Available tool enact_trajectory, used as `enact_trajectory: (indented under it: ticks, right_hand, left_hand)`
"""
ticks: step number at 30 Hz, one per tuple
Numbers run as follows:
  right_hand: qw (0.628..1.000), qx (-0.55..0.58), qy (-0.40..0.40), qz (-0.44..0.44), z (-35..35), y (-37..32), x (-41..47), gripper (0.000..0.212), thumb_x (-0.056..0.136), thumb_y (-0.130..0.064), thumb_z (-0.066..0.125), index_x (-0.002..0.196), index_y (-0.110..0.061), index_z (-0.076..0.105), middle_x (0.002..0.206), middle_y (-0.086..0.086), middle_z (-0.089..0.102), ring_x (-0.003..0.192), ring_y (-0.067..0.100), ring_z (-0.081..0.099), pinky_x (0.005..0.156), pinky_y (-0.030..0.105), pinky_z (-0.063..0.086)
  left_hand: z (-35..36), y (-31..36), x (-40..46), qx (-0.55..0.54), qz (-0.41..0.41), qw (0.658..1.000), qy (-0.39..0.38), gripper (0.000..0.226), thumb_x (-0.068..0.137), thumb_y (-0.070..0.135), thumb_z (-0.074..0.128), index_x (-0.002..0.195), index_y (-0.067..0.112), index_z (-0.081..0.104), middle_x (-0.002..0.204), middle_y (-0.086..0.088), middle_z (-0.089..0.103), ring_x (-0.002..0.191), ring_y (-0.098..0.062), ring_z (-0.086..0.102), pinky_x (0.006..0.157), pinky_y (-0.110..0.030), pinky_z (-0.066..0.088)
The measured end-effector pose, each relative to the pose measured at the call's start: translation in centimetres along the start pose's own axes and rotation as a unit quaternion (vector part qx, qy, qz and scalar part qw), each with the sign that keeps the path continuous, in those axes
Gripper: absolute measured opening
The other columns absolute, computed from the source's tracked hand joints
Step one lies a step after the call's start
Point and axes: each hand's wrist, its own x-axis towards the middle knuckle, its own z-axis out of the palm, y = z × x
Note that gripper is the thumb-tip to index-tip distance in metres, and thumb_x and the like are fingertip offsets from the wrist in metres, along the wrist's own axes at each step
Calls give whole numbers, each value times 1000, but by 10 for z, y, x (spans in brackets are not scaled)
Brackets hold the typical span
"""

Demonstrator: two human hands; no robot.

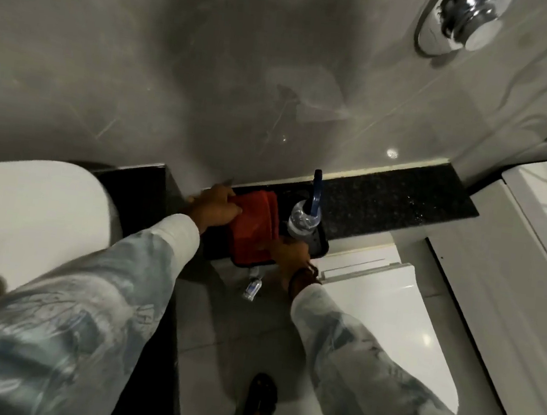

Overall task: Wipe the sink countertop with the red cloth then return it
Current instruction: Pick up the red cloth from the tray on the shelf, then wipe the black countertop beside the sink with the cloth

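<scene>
Left hand [214, 208] grip clamps the red cloth [252, 228]; right hand [289, 254] grip unclear.

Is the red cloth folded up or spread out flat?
Folded. The red cloth is a neat block with layered edges on its right side, sitting in the black tray, with the left hand on it.

A clear bottle [301, 222] stands on a black tray [319, 246] near a toilet [390, 309].

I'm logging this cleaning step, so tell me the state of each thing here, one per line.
red cloth: folded, lying in the tray
black tray: on the dark ledge
spray bottle: upright in the tray
left hand: gripping the cloth's edge
right hand: on the cloth's near edge
</scene>
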Motion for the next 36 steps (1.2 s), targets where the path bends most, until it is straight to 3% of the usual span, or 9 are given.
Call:
enact_trajectory:
  ticks: [4,7,11,16,21,28,31,33,36]
  right_hand:
    - [994,69,-78,-16,-16,2,-67,17,83,-8,80,75,-19,71,86,3,73,64,13,69,52,21,53]
    - [985,79,-154,13,-18,23,-128,7,95,-22,70,89,-24,72,92,-8,74,80,8,69,70,27,47]
    - [989,32,-145,26,-7,71,-193,6,96,-27,69,102,-24,67,71,-13,72,57,2,65,57,23,45]
    - [991,-42,-115,47,20,136,-257,27,89,-27,77,112,-18,67,105,9,61,97,24,55,63,25,41]
    - [995,-74,-70,8,60,176,-285,40,84,-14,84,119,3,74,93,13,68,84,26,64,60,27,53]
    - [993,-117,7,3,87,199,-286,26,76,-19,93,79,-8,70,54,1,70,37,13,65,51,31,65]
    - [988,-125,74,-50,77,189,-286,14,80,-22,86,82,-15,74,85,13,82,72,30,79,81,49,68]
    - [970,-172,132,-108,68,170,-288,10,84,-25,77,79,-17,73,102,17,82,101,40,77,96,46,63]
    - [930,-224,193,-220,64,124,-294,19,90,-28,68,96,-13,78,106,17,81,109,42,73,93,40,58]
  left_hand:
    - [-28,0,-78,-68,47,997,0,37,91,16,69,127,10,66,133,-15,68,123,-33,63,111,-47,50]
    - [-36,-12,-141,-63,71,995,24,33,88,15,69,120,7,69,124,-19,70,116,-36,67,105,-47,54]
    - [-21,-50,-217,-24,97,994,43,36,85,18,69,120,10,69,123,-20,71,116,-36,68,102,-39,55]
    - [8,-117,-280,36,105,994,6,44,89,23,63,132,15,62,133,-18,67,126,-37,63,108,-39,49]
    - [23,-176,-313,44,76,996,3,40,89,19,59,129,12,63,132,-21,65,125,-41,62,107,-46,51]
    - [39,-218,-329,1,80,996,50,41,91,9,55,131,12,61,138,-18,60,128,-39,58,110,-49,48]
    - [57,-230,-346,69,112,983,125,50,93,16,57,143,14,50,148,-15,46,136,-36,48,112,-48,44]
    - [75,-234,-358,127,138,965,181,55,89,19,61,143,12,50,147,-15,47,134,-37,48,111,-47,44]
    - [107,-233,-370,151,165,965,136,76,87,24,64,154,7,34,159,-18,36,148,-38,37,124,-45,31]
